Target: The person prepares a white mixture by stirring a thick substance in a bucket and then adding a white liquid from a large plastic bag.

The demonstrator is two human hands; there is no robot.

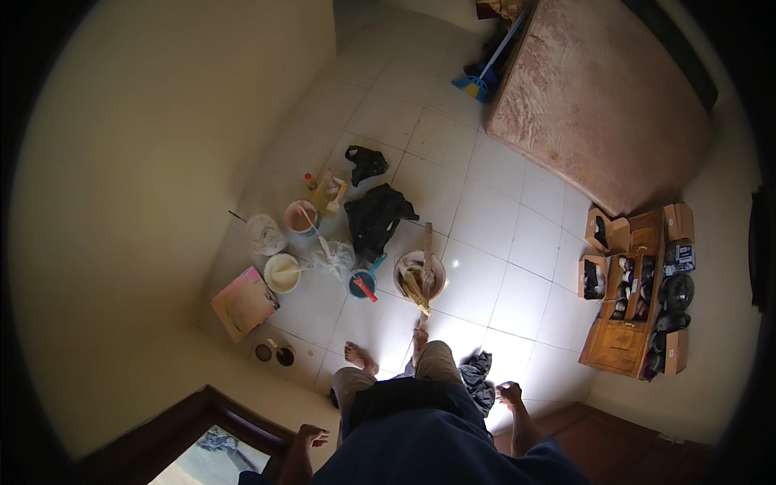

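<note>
My left hand (314, 436) hangs low beside my left thigh, its fingers loosely stretched and nothing in it. On the other side, my right hand (508, 394) is curled closed; what it holds, if anything, is too small to tell. Nearest to it is a crumpled dark cloth (478, 378) on the floor by my right leg. In front of my bare feet stands a round bucket (399, 279) with a stick and a stained rag (415, 284) across it. To its left sits a small teal paint pot (361, 284) with a red-handled tool (366, 288).
Further left are a tub of cream paint (282, 273), a bucket of brownish liquid (301, 217), a whitish bucket (264, 234) and a pink box (246, 304). Black plastic sheets (377, 222) lie ahead. A mattress (602, 97), broom (473, 86) and wooden shoe cabinet (617, 339) stand rightward.
</note>
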